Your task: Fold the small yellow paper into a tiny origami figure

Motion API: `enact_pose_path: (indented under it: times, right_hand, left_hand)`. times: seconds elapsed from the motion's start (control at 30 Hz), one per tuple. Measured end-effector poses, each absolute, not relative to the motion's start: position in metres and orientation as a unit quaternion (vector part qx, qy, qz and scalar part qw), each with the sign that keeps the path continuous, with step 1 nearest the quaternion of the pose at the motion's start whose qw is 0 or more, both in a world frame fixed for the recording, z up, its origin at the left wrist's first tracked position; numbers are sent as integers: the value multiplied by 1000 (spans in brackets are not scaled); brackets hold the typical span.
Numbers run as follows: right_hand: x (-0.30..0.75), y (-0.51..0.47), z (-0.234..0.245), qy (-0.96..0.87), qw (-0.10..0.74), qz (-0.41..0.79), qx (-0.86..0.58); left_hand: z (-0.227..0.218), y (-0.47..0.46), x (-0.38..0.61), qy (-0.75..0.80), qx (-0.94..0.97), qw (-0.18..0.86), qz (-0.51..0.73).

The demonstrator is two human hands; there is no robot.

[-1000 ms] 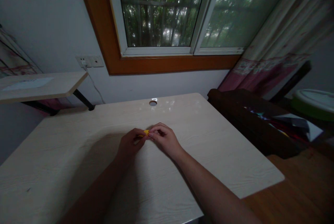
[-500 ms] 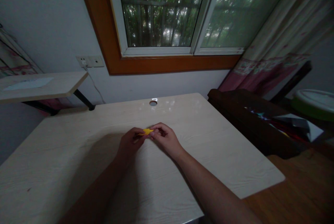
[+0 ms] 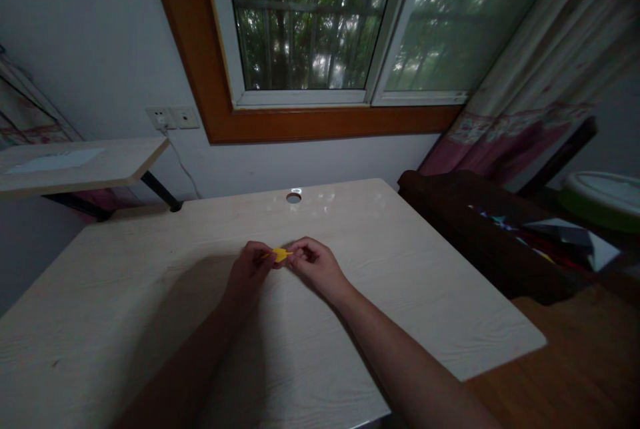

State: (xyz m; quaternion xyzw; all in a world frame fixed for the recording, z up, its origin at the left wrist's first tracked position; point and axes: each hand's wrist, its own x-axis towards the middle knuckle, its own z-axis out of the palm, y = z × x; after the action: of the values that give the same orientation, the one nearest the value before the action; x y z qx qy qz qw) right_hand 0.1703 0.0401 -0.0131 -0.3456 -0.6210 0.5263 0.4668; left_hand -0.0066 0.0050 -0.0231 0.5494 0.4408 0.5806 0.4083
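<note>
A small yellow piece of folded paper (image 3: 281, 255) is held between both hands, a little above the light wood-grain table (image 3: 425, 295). My left hand (image 3: 251, 267) pinches its left end between thumb and fingers. Its right tip is pinched by my right hand (image 3: 316, 262). The paper's middle shows between the fingertips, while both ends are partly covered by them. Its exact folded shape is too small to make out.
Near the table's back edge is a round cable hole (image 3: 293, 197). A raised shelf (image 3: 100, 169) with a white sheet stands at the back left. Right of the table are a dark wooden bench (image 3: 450, 215) and a green tub (image 3: 600, 205) with a pale lid.
The yellow paper has turned slightly, its outline now more compact. My left fingers have shifted their pinch on it; my right hand has barely moved.
</note>
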Motion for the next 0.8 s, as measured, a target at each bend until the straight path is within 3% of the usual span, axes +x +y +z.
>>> enact_pose_path:
  times: [0.27,0.53,0.8]
  right_hand:
    - [172,40,-10,-615,473,522,-354]
    - [174,42,-5,-677,479,423,-364]
    - [175,42,-1,-694,476,402,-360]
  left_hand:
    - [-21,6,-7,469,535,371,597]
    - [-18,6,-9,515,559,350,548]
    - [-11,6,-9,533,566,347,524]
